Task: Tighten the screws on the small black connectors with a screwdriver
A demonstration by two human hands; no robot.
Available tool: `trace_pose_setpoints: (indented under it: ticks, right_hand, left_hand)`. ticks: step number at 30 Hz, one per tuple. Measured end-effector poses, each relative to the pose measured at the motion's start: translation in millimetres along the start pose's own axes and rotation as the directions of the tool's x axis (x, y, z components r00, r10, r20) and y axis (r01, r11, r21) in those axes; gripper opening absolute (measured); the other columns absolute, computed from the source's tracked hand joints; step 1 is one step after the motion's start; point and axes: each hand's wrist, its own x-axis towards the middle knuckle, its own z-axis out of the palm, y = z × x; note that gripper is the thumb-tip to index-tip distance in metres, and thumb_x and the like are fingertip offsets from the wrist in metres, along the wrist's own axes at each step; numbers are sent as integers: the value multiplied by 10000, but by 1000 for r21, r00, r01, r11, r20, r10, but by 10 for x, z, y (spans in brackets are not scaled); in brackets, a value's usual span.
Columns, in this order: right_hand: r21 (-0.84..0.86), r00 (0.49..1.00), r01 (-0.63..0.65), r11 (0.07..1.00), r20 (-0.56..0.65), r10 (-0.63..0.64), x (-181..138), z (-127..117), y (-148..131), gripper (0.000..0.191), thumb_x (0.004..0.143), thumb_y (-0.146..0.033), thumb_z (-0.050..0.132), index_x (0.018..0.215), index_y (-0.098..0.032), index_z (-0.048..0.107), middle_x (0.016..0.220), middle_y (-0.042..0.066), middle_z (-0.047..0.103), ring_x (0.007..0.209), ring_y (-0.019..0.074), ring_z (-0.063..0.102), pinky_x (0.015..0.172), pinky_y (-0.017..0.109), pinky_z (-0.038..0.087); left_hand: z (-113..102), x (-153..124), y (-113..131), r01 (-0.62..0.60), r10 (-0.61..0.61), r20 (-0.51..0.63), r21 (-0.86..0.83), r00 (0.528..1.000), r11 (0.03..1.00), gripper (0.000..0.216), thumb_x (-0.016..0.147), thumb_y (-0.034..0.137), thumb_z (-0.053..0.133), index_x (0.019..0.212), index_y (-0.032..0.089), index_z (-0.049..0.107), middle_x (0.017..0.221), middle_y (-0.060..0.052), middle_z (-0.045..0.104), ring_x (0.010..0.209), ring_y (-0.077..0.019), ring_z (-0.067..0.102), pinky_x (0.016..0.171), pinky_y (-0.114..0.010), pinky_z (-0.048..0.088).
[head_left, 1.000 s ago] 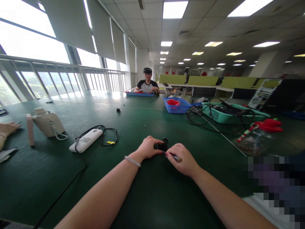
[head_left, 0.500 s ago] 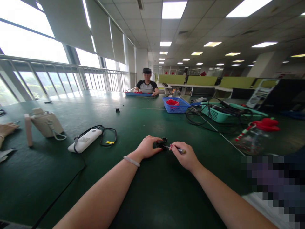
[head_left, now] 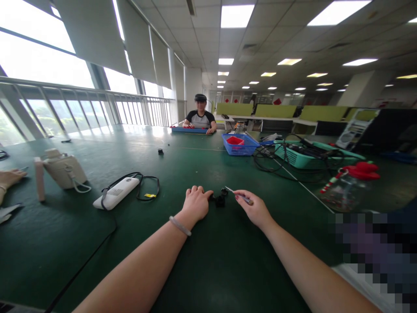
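A small black part [head_left: 220, 200] lies on the green table [head_left: 208, 261] just ahead of me. My left hand [head_left: 196, 202] rests beside it with the fingers curled, its fingertips touching the part's left end. My right hand [head_left: 253, 208] is closed in a pinch on a thin screwdriver [head_left: 239, 195], whose metal tip points up and left, slightly above and to the right of the black part and clear of it. A pale bracelet [head_left: 180, 225] sits on my left wrist.
A white power bank with a black cable [head_left: 116, 192] and a beige desk phone [head_left: 63, 169] lie to the left. A blue basket [head_left: 240, 144], a teal tray of cables [head_left: 311, 155] and a red-lidded jar [head_left: 350, 186] stand to the right. Another person's hand [head_left: 9, 177] is at far left; a person sits at the far end.
My right hand has lifted the screwdriver off the black part and drawn it up and to the right. My left hand has slid slightly left, its fingers now curled at the part's end.
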Motion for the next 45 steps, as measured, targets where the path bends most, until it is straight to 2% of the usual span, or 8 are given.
trace_pose_setpoints:
  ticks: [7,12,16,24,32,37,40,45]
  right_hand:
    - [-103,999,38,994,16,-37,-20,12,-43,250,846,-369,578,992,-220,716,996,61,712,888,229,667,772,351,525]
    - [-110,998,69,992,-1,-69,-3,22,9,250,861,-389,566,964,-218,717,966,50,720,882,223,670,787,336,512]
    - [-104,996,67,992,-44,-72,-3,20,2,259,870,-397,553,929,-204,716,919,51,726,860,220,675,777,320,503]
    - [-98,992,69,993,-99,-78,-70,-56,-167,387,913,-454,478,738,-185,696,607,24,633,581,179,609,570,284,452]
    - [-7,966,117,993,-231,-115,-108,-96,-190,443,939,-463,430,626,-205,607,505,-7,510,453,139,485,418,254,358]
    - [-126,967,137,983,-197,-160,-102,-90,-197,441,954,-446,412,630,-214,600,510,-12,520,460,144,493,447,263,360]
    - [-209,969,174,962,-136,-205,-103,-71,-227,436,961,-411,407,632,-215,615,516,-11,540,499,152,532,509,270,389]
    - [-199,961,216,956,-132,-245,-75,-80,-156,418,940,-404,432,645,-209,654,583,10,596,577,168,577,577,279,418]
  left_hand:
    - [-31,-25,104,-10,8,-30,-68,1000,998,395,875,255,428,1203,186,637,1317,-159,533,1242,-347,403,1048,-490,307]
    - [-19,-4,231,-121,101,-114,-182,988,976,464,930,341,405,1353,172,494,1375,-117,519,1308,-267,405,1126,-395,264]
    - [48,24,322,-233,229,-43,-243,972,942,637,900,482,486,1458,209,344,1440,-100,470,1326,-277,411,1111,-405,307]
    - [87,22,201,-164,188,75,-251,979,954,644,915,341,453,1508,252,218,1439,-94,481,1328,-290,406,1090,-473,310]
    - [105,79,-102,-125,154,149,-190,977,974,522,862,316,499,1383,278,481,1459,-39,472,1383,-302,319,1135,-504,250]
    - [75,117,-205,-42,61,138,-140,989,989,497,866,209,444,1356,220,527,1453,-58,484,1403,-310,298,1146,-490,237]
    - [40,109,-110,-36,61,113,-213,992,976,502,951,331,350,1421,179,439,1434,-91,502,1379,-281,350,1137,-448,267]
    - [51,77,205,-120,147,81,-266,986,957,563,908,556,433,1420,322,415,1434,-42,496,1355,-301,361,1105,-502,293]
